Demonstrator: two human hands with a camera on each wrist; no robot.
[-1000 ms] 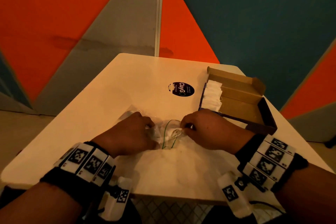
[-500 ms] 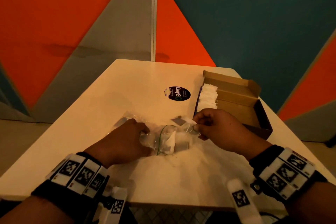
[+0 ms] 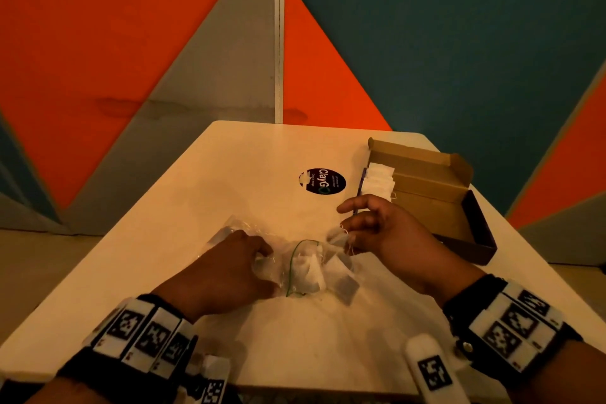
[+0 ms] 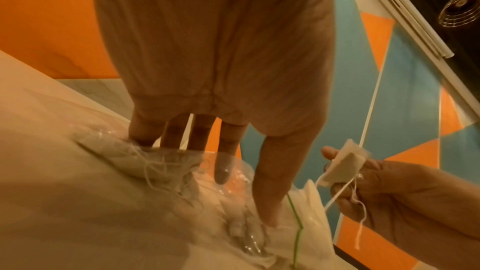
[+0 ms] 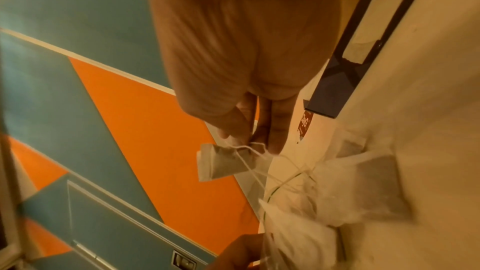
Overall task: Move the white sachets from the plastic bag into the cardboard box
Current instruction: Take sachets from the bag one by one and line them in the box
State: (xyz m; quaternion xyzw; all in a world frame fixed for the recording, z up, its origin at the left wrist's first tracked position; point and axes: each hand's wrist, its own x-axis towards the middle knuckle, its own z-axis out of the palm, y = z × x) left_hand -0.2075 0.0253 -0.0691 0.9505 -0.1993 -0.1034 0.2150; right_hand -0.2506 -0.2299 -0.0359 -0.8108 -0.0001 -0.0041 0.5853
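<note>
On the white table (image 3: 203, 213) lies a clear plastic bag (image 3: 308, 267) with a green zip line, and several white sachets spill from its mouth. My left hand (image 3: 259, 256) holds the bag down, its plastic pinched between thumb and index finger (image 4: 222, 174). My right hand (image 3: 344, 229) pinches one white sachet (image 3: 337, 235) with a trailing string just above the bag's mouth. The same sachet (image 5: 221, 163) hangs from my right hand (image 5: 249, 141), clear of the table. The cardboard box (image 3: 433, 174) stands open at the far right, with several sachets (image 3: 378, 179) stacked along its left side.
A round black sticker (image 3: 323, 181) is on the table between the bag and the box. The box's dark front wall (image 3: 469, 249) is just right of my right wrist. The table's far edge meets orange, grey and teal wall panels.
My right hand has drawn a sachet out of the bag's mouth and lifted it right and away toward the box. The left hand has stayed on the bag.
</note>
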